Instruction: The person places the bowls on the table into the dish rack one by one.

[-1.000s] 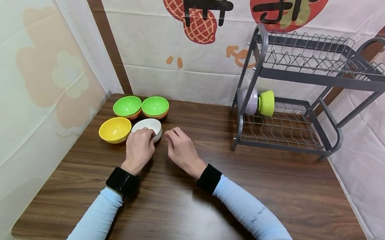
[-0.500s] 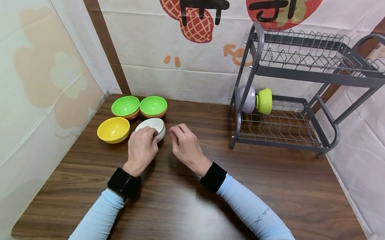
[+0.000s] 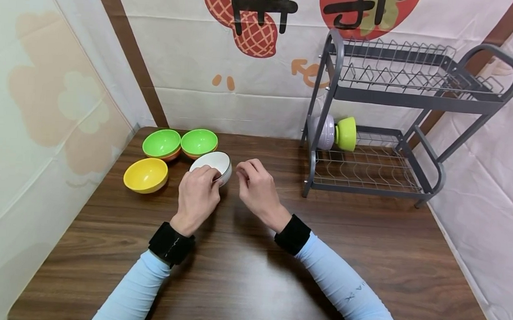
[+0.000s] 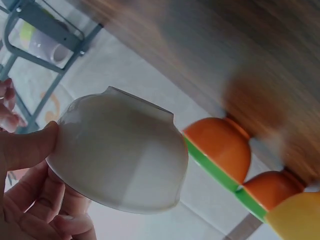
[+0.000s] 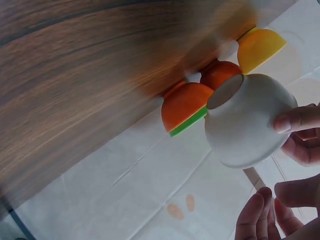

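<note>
A white bowl (image 3: 215, 162) with a dark rim line is pinched at its near edge by my left hand (image 3: 198, 195), thumb outside and fingers over the rim. In the left wrist view the bowl (image 4: 120, 150) hangs clear of the tabletop, its foot showing. My right hand (image 3: 259, 191) is just right of the bowl, fingers bent loosely with nothing between them; the right wrist view shows a gap between its fingertips (image 5: 265, 192) and the bowl. Left of the white bowl sits a yellow bowl (image 3: 146, 175). Behind stand two green bowls with orange outsides, the left one (image 3: 161, 144) and the right one (image 3: 199, 142).
A grey two-tier dish rack (image 3: 380, 188) stands at the back right. On its lower tier, a lavender bowl (image 3: 326, 133) and a lime-green bowl (image 3: 346, 134) rest on their sides at the left end. A printed cloth wall (image 3: 258, 113) borders the wooden table (image 3: 251, 269) behind.
The white bowl has come up and to the right in my left hand, away from the yellow bowl. My right hand has shifted slightly right alongside it, and the head view has turned a little.
</note>
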`<state>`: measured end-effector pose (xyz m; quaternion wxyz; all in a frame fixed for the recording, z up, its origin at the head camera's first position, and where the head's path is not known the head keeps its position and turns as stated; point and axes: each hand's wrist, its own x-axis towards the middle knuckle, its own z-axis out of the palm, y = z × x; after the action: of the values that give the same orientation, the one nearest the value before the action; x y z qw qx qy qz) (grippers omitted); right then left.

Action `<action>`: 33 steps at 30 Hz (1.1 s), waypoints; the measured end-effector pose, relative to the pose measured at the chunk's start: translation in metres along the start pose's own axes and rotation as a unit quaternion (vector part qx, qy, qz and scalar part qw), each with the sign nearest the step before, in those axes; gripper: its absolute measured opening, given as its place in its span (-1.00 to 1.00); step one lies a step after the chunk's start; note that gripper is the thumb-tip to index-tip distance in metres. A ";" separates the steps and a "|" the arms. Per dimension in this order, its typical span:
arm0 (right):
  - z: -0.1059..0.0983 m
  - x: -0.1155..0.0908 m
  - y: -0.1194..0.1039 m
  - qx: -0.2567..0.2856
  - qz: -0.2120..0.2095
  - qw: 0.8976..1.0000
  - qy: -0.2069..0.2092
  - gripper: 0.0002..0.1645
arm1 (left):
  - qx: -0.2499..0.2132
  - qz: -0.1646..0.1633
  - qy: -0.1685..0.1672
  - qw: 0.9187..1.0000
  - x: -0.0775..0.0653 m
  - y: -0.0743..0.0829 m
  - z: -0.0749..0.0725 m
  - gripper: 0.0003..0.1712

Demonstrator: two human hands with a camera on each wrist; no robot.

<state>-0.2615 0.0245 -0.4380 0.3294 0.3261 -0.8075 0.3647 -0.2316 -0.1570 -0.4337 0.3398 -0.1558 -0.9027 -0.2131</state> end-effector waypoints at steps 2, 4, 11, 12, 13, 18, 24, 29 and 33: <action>-0.003 -0.001 0.002 -0.005 0.003 1.000 0.000 -0.90 | -0.005 0.005 0.002 1.000 0.002 0.004 0.002 -0.90; -0.006 -0.003 0.003 -0.009 0.007 1.000 0.000 -0.90 | -0.007 0.009 0.002 1.000 0.003 0.008 0.003 -0.91; -0.017 -0.010 0.007 -0.017 0.013 1.000 0.011 -0.90 | -0.021 0.021 -0.003 1.000 0.005 0.019 0.007 -0.94; -0.018 -0.011 0.008 -0.017 0.014 1.000 0.013 -0.90 | -0.023 0.024 -0.001 0.999 0.006 0.020 0.008 -0.93; -0.019 -0.011 0.008 -0.019 0.014 1.000 0.016 -0.89 | -0.025 0.027 0.001 0.999 0.006 0.021 0.009 -0.92; -0.027 -0.013 0.013 -0.020 0.024 0.999 0.023 -0.89 | -0.042 0.046 0.008 0.998 0.011 0.028 0.016 -0.88; -0.038 -0.019 0.017 -0.021 0.035 0.999 0.030 -0.90 | -0.056 0.066 -0.005 0.996 0.015 0.039 0.023 -0.88; -0.045 -0.021 0.020 -0.018 0.043 0.998 0.039 -0.87 | -0.057 0.091 -0.003 0.994 0.022 0.047 0.028 -0.90; -0.049 -0.022 0.022 -0.011 0.044 0.998 0.039 -0.82 | -0.058 0.110 0.005 0.992 0.026 0.052 0.032 -0.90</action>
<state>-0.2511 0.0815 -0.4373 0.3477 0.2720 -0.8116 0.3826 -0.2456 -0.0934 -0.4232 0.3557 -0.2723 -0.8646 -0.2273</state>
